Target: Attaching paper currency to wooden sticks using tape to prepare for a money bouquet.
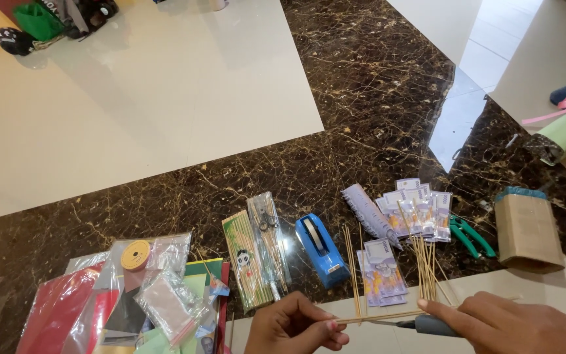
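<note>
The person sits on the floor [165,98] and works low in front of them. The left hand [296,326] pinches the end of a thin wooden stick [378,316] between thumb and fingertips, and the stick lies flat between both hands. The right hand [512,324] is closed around the grey handle of a tool [427,324], and its thin tip lies right along the stick. It looks like the stick is being worked on with that tool, maybe glued or cut, but I cannot tell which. The next move probably needs a steady stick and a careful tip, because the stick is so thin. Just behind the hands lie more loose sticks [427,265] and a stack of paper notes [382,270], with a fan of notes [417,211] already on sticks further back. A blue tape holder [321,249] and two packs of sticks [260,252] sit to the left, beside a pile of coloured paper and clear bags [132,295]. Green pliers [470,235] and a small brown box [528,229] sit to the right. The loose sticks lie close and could be knocked.
</note>
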